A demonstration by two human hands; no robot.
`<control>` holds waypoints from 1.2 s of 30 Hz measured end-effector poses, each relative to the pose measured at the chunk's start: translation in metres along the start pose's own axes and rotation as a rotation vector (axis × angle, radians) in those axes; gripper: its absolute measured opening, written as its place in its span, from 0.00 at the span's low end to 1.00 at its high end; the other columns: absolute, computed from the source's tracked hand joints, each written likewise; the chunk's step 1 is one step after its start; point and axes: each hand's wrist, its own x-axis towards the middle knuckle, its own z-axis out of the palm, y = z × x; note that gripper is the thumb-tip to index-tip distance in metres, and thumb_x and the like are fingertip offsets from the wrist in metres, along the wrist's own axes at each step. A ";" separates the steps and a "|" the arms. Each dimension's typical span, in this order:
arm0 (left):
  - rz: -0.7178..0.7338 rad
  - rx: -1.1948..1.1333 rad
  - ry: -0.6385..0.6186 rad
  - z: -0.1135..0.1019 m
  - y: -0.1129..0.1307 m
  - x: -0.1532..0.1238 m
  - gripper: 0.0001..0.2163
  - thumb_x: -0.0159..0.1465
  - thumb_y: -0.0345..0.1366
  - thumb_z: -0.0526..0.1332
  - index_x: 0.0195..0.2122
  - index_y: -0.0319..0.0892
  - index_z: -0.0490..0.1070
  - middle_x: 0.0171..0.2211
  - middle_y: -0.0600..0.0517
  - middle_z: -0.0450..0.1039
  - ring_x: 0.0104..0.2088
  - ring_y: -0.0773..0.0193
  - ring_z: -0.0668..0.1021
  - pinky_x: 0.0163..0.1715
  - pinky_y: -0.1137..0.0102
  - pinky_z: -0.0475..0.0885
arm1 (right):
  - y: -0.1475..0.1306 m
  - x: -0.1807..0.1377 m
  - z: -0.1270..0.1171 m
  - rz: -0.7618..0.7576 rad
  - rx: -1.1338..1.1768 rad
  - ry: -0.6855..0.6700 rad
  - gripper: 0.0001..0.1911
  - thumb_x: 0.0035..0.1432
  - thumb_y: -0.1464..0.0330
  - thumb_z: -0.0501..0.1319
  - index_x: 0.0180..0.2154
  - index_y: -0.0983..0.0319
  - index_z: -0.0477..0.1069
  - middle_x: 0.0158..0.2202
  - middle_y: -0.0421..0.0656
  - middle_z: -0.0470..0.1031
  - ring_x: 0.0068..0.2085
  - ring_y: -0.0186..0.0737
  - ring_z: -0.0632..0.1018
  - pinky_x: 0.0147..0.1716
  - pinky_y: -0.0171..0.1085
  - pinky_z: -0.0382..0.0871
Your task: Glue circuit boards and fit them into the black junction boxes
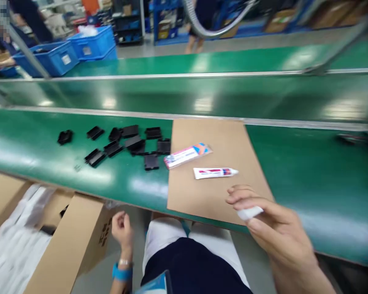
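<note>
My right hand (pixel 270 224) hovers over the near corner of a brown cardboard sheet (pixel 202 192) and pinches a small white cap-like piece (pixel 250 212). A white glue tube (pixel 215 172) lies on the sheet just beyond my fingers, and its striped carton (pixel 187 155) lies a little farther left. My left hand (pixel 122 229) hangs low beside my lap, fingers curled with nothing visible in them, close to an open cardboard box (pixel 70 241). Several black plastic parts (pixel 131 143) are scattered on the green belt left of the sheet.
The green conveyor (pixel 309 171) runs across the view with a second lane behind it. The box at my left holds white plastic wrapping (pixel 15 241). Blue crates (pixel 76 51) and another person stand at the far left; someone's legs (pixel 193 43) show beyond the conveyor.
</note>
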 end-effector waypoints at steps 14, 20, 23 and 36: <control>0.868 0.246 -1.044 0.203 0.233 -0.001 0.06 0.63 0.34 0.64 0.37 0.37 0.69 0.39 0.39 0.72 0.47 0.44 0.73 0.52 0.54 0.64 | 0.032 -0.005 -0.051 0.183 0.346 0.583 0.08 0.48 0.61 0.73 0.31 0.55 0.81 0.36 0.44 0.79 0.41 0.42 0.77 0.43 0.42 0.71; 0.281 -0.338 -1.387 0.120 0.223 -0.022 0.19 0.72 0.53 0.45 0.48 0.42 0.61 0.34 0.53 0.65 0.26 0.70 0.65 0.28 0.73 0.62 | 0.024 0.027 -0.032 0.201 0.504 0.424 0.12 0.46 0.57 0.74 0.32 0.54 0.82 0.36 0.44 0.79 0.40 0.41 0.76 0.43 0.40 0.70; 0.121 -0.580 -1.452 0.099 0.217 -0.038 0.21 0.71 0.55 0.48 0.46 0.41 0.62 0.33 0.55 0.62 0.23 0.74 0.59 0.23 0.76 0.56 | 0.013 0.037 -0.017 0.207 0.621 0.242 0.13 0.47 0.56 0.73 0.34 0.54 0.83 0.38 0.44 0.77 0.38 0.40 0.75 0.37 0.38 0.71; -0.273 -0.857 -1.702 0.088 0.201 -0.028 0.24 0.64 0.58 0.60 0.42 0.39 0.64 0.27 0.56 0.63 0.17 0.78 0.59 0.15 0.78 0.53 | 0.008 0.045 -0.011 0.073 0.491 -0.134 0.13 0.49 0.52 0.71 0.32 0.53 0.83 0.35 0.46 0.75 0.46 0.48 0.74 0.49 0.49 0.72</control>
